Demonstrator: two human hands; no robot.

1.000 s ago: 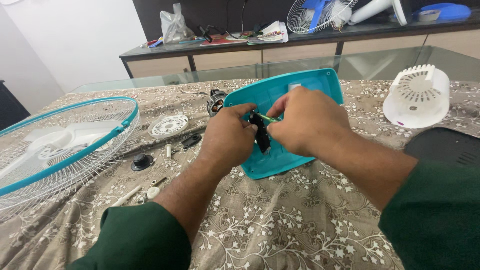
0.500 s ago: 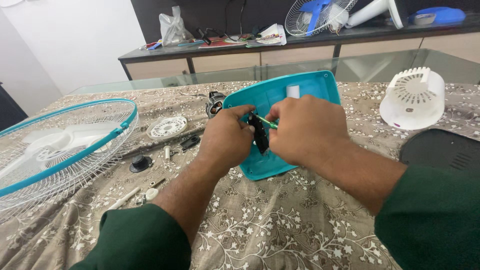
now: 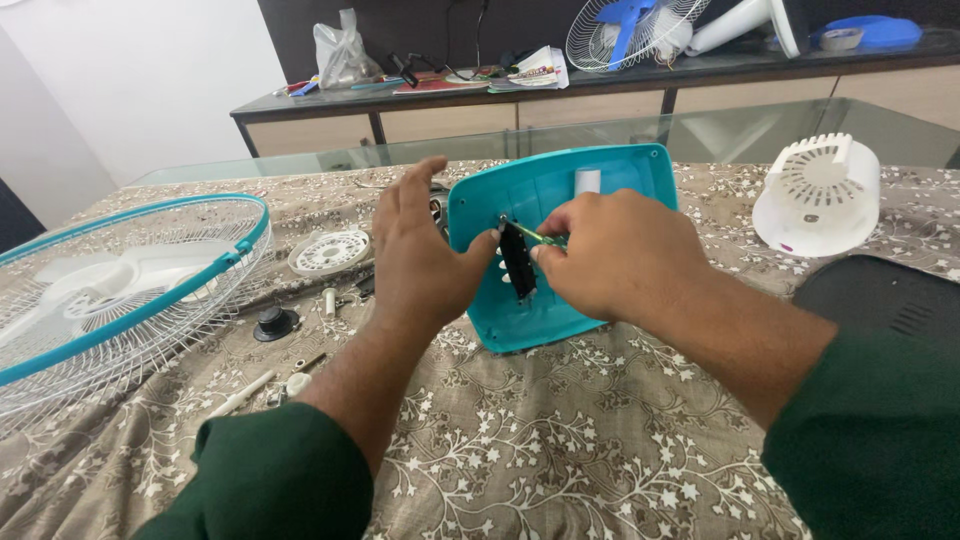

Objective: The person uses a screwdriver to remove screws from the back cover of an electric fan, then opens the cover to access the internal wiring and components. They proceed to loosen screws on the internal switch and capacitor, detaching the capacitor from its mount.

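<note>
right hand (image 3: 610, 255) pinches a thin green tool (image 3: 535, 236), tip at the top of the black part (image 3: 517, 262) inside the teal cover (image 3: 560, 250). left hand (image 3: 420, 250) braces the cover's left edge with the thumb, fingers spread wide, gripping nothing. cover stands tilted mid-table on the cloth (image 3: 560, 460). risk: only one thumb steadies it, so a push could slip the tip or tip the cover. loose bits (image 3: 275, 322) and fan guard (image 3: 120, 290) lie toward the left edge, white housing (image 3: 818, 195) toward the right.
</note>
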